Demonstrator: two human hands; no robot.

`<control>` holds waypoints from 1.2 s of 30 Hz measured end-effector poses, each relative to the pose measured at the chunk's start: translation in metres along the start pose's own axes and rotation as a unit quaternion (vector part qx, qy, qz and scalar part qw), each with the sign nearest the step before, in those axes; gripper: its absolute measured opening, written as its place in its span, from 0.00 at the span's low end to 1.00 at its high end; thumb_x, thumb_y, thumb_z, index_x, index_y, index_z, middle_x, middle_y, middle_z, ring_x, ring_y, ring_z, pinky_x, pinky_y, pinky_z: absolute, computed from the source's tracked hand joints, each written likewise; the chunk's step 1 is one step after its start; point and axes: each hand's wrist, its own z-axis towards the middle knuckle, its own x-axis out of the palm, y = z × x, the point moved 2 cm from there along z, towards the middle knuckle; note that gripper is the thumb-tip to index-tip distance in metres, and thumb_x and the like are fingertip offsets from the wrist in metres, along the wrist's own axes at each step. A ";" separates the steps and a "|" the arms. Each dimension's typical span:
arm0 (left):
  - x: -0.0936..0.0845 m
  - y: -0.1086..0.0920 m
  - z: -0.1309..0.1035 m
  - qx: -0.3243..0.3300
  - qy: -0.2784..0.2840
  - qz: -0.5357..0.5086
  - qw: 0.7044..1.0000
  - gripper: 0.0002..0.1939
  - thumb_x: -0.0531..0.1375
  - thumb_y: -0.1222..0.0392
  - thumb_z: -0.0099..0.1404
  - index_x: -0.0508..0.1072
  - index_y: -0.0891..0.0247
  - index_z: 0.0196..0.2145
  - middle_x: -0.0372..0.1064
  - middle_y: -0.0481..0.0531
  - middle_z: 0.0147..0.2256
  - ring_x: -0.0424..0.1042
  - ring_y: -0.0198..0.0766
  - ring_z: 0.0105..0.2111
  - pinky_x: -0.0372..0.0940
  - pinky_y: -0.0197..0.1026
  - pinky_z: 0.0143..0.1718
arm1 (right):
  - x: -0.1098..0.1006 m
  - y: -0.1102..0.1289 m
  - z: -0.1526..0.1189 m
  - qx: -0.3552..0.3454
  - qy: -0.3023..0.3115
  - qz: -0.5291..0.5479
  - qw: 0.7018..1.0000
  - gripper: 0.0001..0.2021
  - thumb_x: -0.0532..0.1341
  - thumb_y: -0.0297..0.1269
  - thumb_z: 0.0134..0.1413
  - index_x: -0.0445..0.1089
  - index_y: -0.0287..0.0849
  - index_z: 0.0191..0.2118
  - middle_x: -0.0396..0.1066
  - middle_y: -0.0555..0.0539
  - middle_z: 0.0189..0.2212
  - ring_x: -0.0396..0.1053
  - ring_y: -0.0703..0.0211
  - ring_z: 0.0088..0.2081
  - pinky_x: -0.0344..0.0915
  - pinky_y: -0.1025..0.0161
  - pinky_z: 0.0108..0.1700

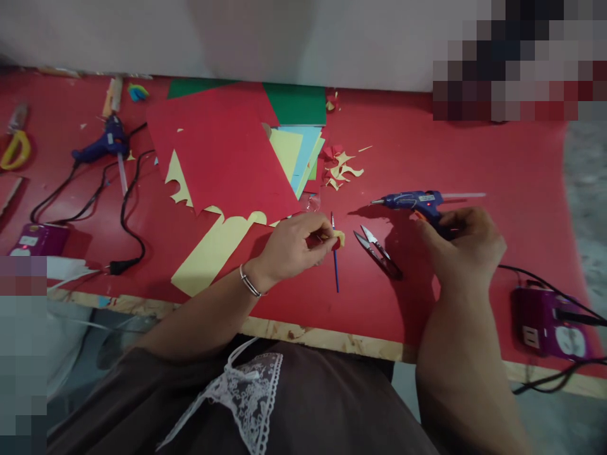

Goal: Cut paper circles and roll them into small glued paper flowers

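Note:
My right hand (467,246) is wrapped round the handle of a blue glue gun (410,201), whose nozzle points left above the table; a clear glue stick (462,195) sticks out of its back. Pinched between the fingertips of my left hand (301,246) is a small yellow paper piece (340,238), curled in shape. Beneath that hand lies a thin blue stick (336,272), partly covered by the fingers. Between my hands a pair of thread snips (378,251) rests on the table with its blades apart.
Red paper (227,145) and a green sheet (301,104) cover the back of the red table (294,309). Yellow scraps (342,169) lie beside them. A second glue gun (107,140), yellow-handled scissors (16,148) and a cord (130,227) are at left. A purple power box (545,322) stands right.

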 end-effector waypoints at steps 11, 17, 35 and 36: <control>-0.001 0.002 -0.002 0.034 -0.070 -0.004 0.997 0.08 0.66 0.59 0.71 0.70 0.59 0.44 0.78 0.49 0.38 0.79 0.32 0.36 0.76 0.37 0.40 | -0.003 0.017 0.004 0.020 -0.037 -0.132 0.990 0.15 0.75 0.47 0.51 0.69 0.48 0.33 0.71 0.45 0.30 0.68 0.43 0.37 0.63 0.48 0.42; 0.001 -0.001 -0.002 0.026 -0.053 -0.024 0.998 0.06 0.63 0.59 0.74 0.68 0.59 0.42 0.75 0.46 0.33 0.75 0.30 0.27 0.74 0.36 0.34 | 0.002 0.081 -0.008 -0.025 0.001 0.027 0.999 0.09 0.68 0.46 0.63 0.74 0.46 0.37 0.76 0.44 0.33 0.72 0.47 0.38 0.67 0.48 0.45; 0.007 0.006 0.000 -0.045 -0.018 -0.135 0.990 0.14 0.65 0.48 0.73 0.75 0.61 0.36 0.75 0.50 0.34 0.73 0.31 0.27 0.70 0.34 0.28 | 0.025 0.119 -0.024 -0.054 0.151 0.163 0.974 0.12 0.65 0.47 0.67 0.78 0.46 0.35 0.77 0.49 0.27 0.70 0.59 0.26 0.64 0.61 0.31; 0.007 0.008 0.000 -0.054 -0.015 -0.142 0.988 0.13 0.67 0.48 0.71 0.75 0.61 0.37 0.75 0.51 0.34 0.74 0.32 0.28 0.70 0.34 0.28 | 0.026 0.119 -0.024 -0.045 0.152 0.164 0.974 0.13 0.65 0.48 0.67 0.78 0.46 0.34 0.76 0.49 0.27 0.69 0.60 0.26 0.64 0.61 0.30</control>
